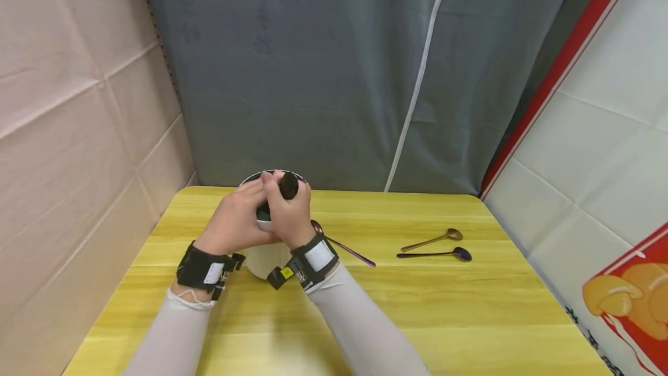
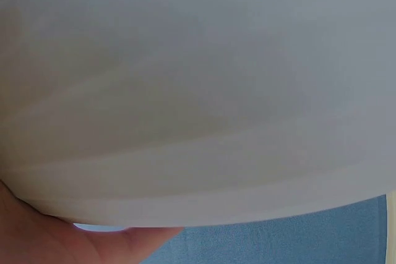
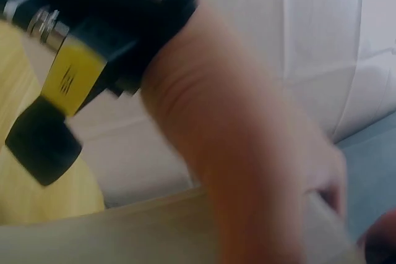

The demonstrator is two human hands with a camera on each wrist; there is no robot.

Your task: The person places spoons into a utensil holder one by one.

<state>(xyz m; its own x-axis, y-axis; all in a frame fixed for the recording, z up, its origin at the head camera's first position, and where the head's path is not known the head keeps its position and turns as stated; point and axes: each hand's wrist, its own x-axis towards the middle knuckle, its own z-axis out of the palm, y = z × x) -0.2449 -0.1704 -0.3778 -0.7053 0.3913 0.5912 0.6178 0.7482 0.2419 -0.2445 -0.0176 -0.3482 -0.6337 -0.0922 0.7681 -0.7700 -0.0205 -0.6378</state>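
Note:
A white round container point(image 1: 261, 263) with a dark opening stands at the table's left. My left hand point(image 1: 235, 219) grips its upper side; the left wrist view is filled by the container's pale wall point(image 2: 204, 103), with part of the hand point(image 2: 80, 245) below it. Over the opening my right hand point(image 1: 292, 213) holds a thick black handle point(image 1: 289, 185) upright, its rounded end poking out above the fist. What the handle belongs to is hidden by the hands and the rim. In the right wrist view the right hand point(image 3: 315, 165) is blurred.
A purple-tinted spoon point(image 1: 344, 246) lies right of the container, partly behind the right wrist. Farther right lie a copper-coloured spoon point(image 1: 430, 241) and a dark purple spoon point(image 1: 438, 255). The yellow wooden table point(image 1: 417, 318) ends at a grey curtain point(image 1: 313, 74) behind and pale walls on both sides.

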